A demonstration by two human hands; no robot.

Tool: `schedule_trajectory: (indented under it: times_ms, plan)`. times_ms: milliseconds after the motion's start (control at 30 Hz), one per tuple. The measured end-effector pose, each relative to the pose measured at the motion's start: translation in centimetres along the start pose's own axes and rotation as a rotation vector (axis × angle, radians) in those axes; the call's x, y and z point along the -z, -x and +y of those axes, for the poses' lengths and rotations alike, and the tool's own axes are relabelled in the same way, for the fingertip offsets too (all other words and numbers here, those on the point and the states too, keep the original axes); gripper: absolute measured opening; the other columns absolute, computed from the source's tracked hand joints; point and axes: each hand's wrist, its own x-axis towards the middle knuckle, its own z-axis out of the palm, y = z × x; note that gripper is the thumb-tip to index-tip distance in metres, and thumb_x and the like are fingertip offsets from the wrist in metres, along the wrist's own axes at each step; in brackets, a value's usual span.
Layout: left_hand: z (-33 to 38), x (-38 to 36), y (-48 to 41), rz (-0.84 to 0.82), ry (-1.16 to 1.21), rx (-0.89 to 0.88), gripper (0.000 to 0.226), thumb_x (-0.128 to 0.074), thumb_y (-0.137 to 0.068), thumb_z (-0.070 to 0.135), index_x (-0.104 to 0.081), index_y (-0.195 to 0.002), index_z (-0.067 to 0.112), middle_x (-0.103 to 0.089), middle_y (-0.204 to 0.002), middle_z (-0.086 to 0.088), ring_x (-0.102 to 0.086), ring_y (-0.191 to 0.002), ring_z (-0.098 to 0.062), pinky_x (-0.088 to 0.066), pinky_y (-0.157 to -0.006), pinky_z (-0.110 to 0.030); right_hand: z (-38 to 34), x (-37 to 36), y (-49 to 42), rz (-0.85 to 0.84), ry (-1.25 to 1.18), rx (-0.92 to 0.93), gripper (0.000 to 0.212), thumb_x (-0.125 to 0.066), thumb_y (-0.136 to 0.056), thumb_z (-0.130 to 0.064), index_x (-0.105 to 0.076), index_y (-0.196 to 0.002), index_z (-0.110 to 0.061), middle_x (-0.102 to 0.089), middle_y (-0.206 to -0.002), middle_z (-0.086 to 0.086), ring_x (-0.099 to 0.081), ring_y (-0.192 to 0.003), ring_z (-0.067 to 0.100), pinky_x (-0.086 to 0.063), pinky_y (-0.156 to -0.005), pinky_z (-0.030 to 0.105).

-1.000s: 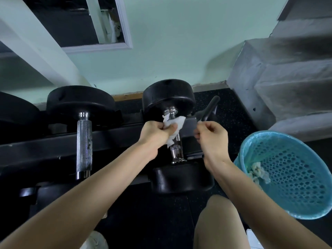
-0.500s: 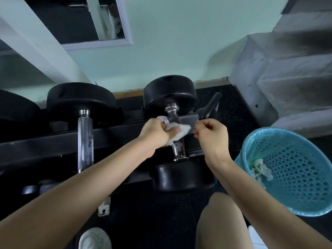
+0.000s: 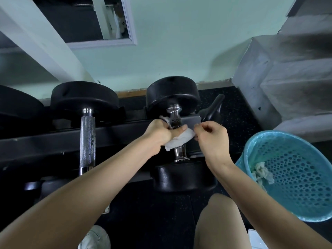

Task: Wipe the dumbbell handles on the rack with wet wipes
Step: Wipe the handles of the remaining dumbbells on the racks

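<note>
Left hand [image 3: 158,133] grips wipe [image 3: 177,141] round dumbbell handle [image 3: 176,120]; right hand [image 3: 212,137] pinches its end. Black rack [image 3: 45,139], green wall [image 3: 179,51].

Rack [image 3: 45,139]: black, rails running left to right. On it, handles lying across the rails:
- left dumbbell [image 3: 18,108], only one head in view
- middle dumbbell [image 3: 87,139], knurled chrome handle
- right dumbbell [image 3: 172,94], round black heads, at the rack's right end

Floor [image 3: 231,112]: dark, speckled. On it:
- blue perforated basket [image 3: 280,134], right of the rack
- pale shoe [image 3: 95,238], in front of the rack
</note>
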Motion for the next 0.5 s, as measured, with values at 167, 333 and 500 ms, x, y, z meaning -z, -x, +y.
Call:
schedule_trajectory:
  times_ms: [167,333,500]
  plan:
    - [-1.0,0.3,1.4,-0.002,-0.083,-0.114,0.033,-0.067,-0.084,0.037,-0.054,-0.063,0.015,-0.056,-0.065,0.005,-0.056,-0.061,-0.008,-0.045,-0.055,-0.013,-0.2,-0.1,-0.1,0.011,0.013,0.022,0.015,-0.058,-0.089,-0.016,-0.067,-0.08,-0.01,-0.065,-0.072,-0.003,-0.06,-0.07,0.008,-0.047,-0.067,0.021]
    - [-1.9,2.0,2.6,-0.025,-0.243,-0.2,0.048,-0.067,-0.086,0.024,-0.041,-0.047,0.012,-0.042,-0.05,0.009,-0.046,-0.05,0.0,-0.035,-0.054,-0.01,-0.2,0.1,-0.1,0.022,-0.023,0.01,0.014,-0.058,-0.089,-0.016,-0.067,-0.079,-0.011,-0.066,-0.074,-0.002,-0.06,-0.07,0.008,-0.045,-0.068,0.021]
    - [0.4,5.2,3.8,0.034,-0.457,-0.284,0.054,-0.071,-0.08,0.031,-0.034,-0.045,0.016,-0.032,-0.047,0.007,-0.032,-0.04,-0.005,-0.023,-0.041,-0.016,-1.3,1.6,0.6,-0.345,-0.105,0.194,0.035,-0.07,-0.083,-0.014,-0.062,-0.116,-0.023,-0.063,-0.109,-0.006,-0.061,-0.094,-0.006,-0.049,-0.083,0.012]
